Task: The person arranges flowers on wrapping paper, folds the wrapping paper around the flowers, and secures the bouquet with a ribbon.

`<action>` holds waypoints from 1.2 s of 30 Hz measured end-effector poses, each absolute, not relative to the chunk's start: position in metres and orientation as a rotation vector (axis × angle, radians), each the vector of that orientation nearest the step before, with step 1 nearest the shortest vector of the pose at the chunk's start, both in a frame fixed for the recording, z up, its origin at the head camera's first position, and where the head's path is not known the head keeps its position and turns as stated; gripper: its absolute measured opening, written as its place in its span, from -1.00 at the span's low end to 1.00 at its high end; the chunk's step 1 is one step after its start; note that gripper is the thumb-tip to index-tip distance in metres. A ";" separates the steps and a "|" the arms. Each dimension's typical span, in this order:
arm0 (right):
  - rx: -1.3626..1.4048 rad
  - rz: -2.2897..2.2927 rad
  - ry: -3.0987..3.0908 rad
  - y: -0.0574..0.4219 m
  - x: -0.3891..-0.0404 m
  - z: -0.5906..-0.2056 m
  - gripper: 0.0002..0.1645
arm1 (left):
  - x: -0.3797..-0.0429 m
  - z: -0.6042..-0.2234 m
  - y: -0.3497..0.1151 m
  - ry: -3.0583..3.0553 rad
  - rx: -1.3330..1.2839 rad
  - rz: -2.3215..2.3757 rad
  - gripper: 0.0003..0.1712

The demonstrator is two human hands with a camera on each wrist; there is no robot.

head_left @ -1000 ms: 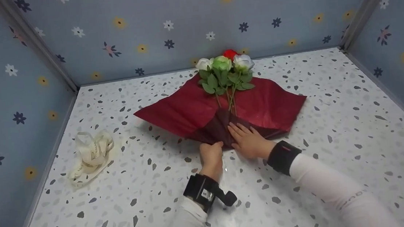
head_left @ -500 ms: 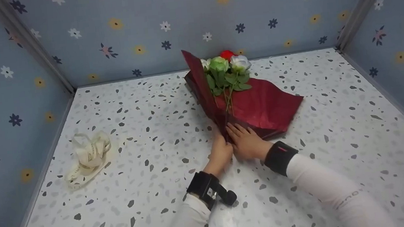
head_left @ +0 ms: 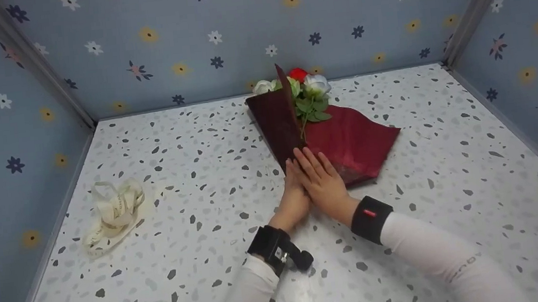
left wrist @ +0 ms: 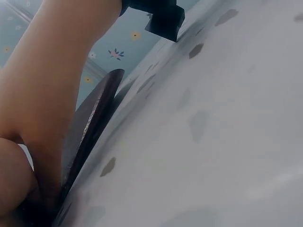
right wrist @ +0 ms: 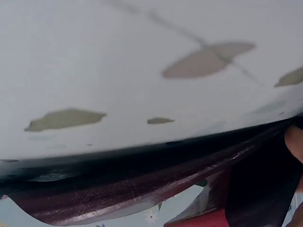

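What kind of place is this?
Maybe a little craft booth: blue flower-patterned panels edge a white speckled tabletop, where red, white and green blooms lie on a dark red wrapping sheet.

A sheet of dark red wrapping paper lies on the speckled worktop, its left side folded inward with one edge standing up, its right side spread out. White, green and red roses lie on it, blooms at the far end, leafy stems partly hidden by the fold. The left hand and right hand touch the paper's near end.
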State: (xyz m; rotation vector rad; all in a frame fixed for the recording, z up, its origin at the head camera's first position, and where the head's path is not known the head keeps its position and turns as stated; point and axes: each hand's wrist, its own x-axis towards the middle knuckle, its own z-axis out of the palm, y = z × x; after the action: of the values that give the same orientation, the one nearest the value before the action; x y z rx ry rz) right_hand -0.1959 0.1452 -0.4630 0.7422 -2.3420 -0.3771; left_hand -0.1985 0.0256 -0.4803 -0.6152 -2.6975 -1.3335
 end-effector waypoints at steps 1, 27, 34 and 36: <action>0.754 -0.411 -2.325 0.145 -0.196 -0.464 -0.11 | -0.199 -0.480 0.024 -2.706 -0.654 -1.303 -0.24; 0.597 -0.170 -3.109 0.143 -0.191 -0.460 -0.28 | -0.207 -0.478 0.003 -3.016 -0.860 -0.700 -0.47; 0.662 0.179 -3.247 0.156 -0.200 -0.450 -0.21 | -0.203 -0.474 0.003 -3.061 -0.884 -0.520 -0.43; 0.672 0.265 -3.223 0.158 -0.204 -0.449 -0.26 | -0.203 -0.473 0.003 -3.070 -0.888 -0.454 -0.43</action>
State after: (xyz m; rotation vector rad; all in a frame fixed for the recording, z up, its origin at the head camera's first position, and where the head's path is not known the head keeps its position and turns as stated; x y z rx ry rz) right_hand -0.2037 0.1580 -0.4486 0.6716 -3.2226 0.2649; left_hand -0.2030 0.0034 -0.4728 -0.8877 -3.0695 -0.4538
